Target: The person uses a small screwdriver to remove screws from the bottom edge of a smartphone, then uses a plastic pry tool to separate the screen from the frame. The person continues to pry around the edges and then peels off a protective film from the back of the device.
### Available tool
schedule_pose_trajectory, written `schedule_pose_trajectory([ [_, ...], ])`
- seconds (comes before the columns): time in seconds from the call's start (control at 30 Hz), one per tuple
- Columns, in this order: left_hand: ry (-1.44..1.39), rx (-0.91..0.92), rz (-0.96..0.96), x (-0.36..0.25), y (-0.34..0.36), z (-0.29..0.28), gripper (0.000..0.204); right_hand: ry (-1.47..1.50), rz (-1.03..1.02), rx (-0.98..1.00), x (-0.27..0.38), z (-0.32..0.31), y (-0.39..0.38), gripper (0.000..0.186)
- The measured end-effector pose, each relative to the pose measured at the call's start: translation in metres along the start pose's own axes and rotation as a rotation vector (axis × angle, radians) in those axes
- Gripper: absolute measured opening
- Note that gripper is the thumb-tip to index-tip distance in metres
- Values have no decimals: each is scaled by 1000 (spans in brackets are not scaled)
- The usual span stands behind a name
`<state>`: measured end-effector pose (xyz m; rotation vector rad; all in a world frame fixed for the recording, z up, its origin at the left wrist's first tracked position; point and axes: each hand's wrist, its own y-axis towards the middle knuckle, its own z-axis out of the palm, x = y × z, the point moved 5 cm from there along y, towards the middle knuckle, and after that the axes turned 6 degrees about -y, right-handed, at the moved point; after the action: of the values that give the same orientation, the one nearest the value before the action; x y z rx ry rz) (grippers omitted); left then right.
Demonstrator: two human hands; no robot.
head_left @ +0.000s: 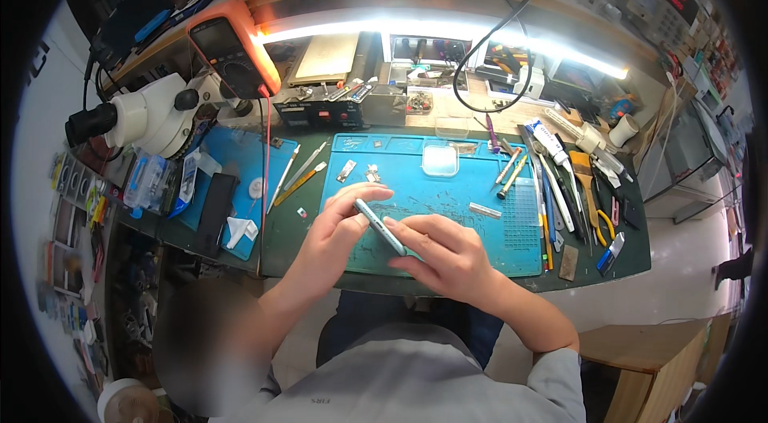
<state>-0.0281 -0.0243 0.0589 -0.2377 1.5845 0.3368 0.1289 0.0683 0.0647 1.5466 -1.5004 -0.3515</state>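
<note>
A smartphone (379,228) is held edge-up between my two hands, above the near part of a blue repair mat (448,259). My left hand (340,219) grips its upper left end, fingers behind it and thumb along the side. With thumb and fingers, my right hand (448,251) pinches the lower right end. The phone's narrow side faces up, so its screen is hidden. On the mat lie a clear square box (440,161), a small metal strip (485,210) and a little metal part (346,171).
Tweezers (307,167) and thin tools lie left of the mat. Brushes (583,175), pliers (606,227) and a white tube (547,138) crowd its right side. At the back stand a microscope (152,115), an orange multimeter (232,51) and a black power box (320,113). A black cable (458,75) hangs overhead.
</note>
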Motion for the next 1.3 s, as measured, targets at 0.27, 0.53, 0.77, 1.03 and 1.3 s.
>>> schedule_pose_trajectory([
  [0.27,118,-24,-24,-11,-5,-5,42,-117,-40,-29,10,7,-5,51],
  [0.53,-270,-11,-144,-2,-4,-1,42,-89,-3,-47,9,10,-2,54],
  [0.77,-347,-16,-175,-5,-7,7,45,-71,29,-55,9,13,0,51],
  [1.03,-353,-28,-195,1,-10,11,61,-54,40,-54,8,11,2,52],
  [1.3,-378,-28,-198,-2,-10,18,70,-39,56,-52,8,9,3,52],
])
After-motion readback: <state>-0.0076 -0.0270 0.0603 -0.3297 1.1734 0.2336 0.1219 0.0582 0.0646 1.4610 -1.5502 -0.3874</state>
